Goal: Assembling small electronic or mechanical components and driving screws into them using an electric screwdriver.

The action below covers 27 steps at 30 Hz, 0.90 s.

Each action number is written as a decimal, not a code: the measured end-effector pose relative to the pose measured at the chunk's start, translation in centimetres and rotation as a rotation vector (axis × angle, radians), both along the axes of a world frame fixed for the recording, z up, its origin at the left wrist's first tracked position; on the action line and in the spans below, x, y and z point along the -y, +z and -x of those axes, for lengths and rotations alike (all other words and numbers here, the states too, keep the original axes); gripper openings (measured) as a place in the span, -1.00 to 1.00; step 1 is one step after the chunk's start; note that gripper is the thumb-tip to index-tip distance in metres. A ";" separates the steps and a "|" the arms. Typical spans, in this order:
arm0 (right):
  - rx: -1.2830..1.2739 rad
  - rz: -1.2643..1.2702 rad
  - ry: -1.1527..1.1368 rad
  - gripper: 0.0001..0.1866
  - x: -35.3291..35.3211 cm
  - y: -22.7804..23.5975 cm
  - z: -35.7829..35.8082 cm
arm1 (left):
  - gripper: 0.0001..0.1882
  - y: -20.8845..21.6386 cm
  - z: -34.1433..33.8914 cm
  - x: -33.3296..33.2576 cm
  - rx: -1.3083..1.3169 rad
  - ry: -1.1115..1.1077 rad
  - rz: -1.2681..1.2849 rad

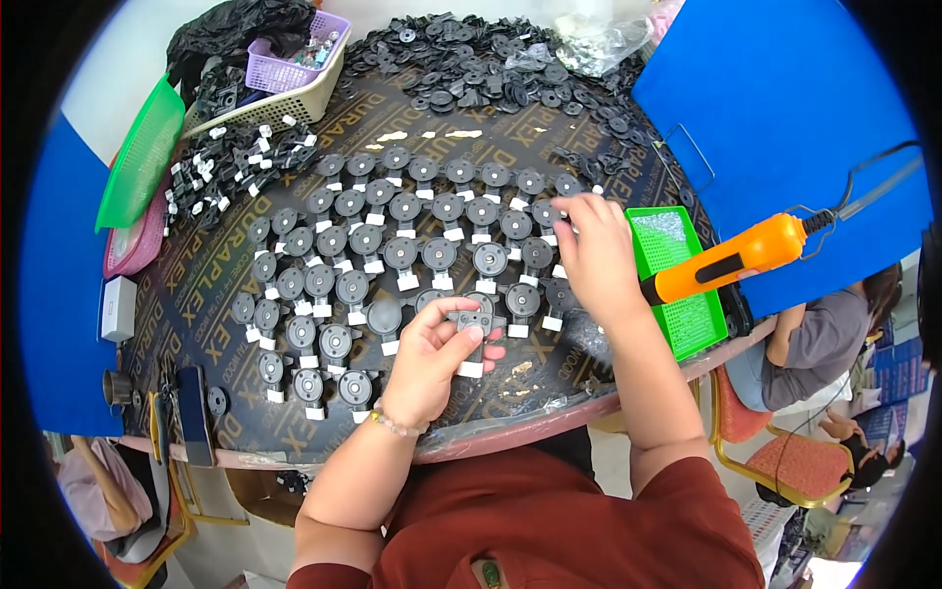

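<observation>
My left hand holds a small black plastic part with a white end just above the near edge of the round table. My right hand reaches over the right end of the rows of black round parts with white tabs, fingertips touching one part near the table's right side. Those parts lie in several neat rows across the table's middle.
An orange electric screwdriver hangs on a cable over a green tray at right. Loose black rings pile at the back. Baskets and a green lid sit at left. Another person sits at right.
</observation>
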State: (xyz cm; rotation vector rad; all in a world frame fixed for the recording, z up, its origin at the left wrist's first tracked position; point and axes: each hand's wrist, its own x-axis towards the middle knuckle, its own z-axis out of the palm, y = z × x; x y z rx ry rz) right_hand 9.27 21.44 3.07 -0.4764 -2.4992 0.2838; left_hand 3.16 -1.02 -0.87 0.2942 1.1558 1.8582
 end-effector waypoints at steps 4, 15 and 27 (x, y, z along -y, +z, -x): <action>0.074 -0.127 -0.174 -0.75 -4.4 -0.3 5.6 | -0.70 -0.1 0.1 0.1 -0.014 0.005 -0.042; 0.382 0.092 -0.574 -0.66 -19.2 -4.2 14.7 | -0.68 0.1 0.5 -0.1 0.155 0.071 -0.143; 0.354 -0.045 -0.337 -0.52 -28.6 -9.6 19.8 | -0.66 0.1 0.6 -0.1 0.249 0.089 -0.183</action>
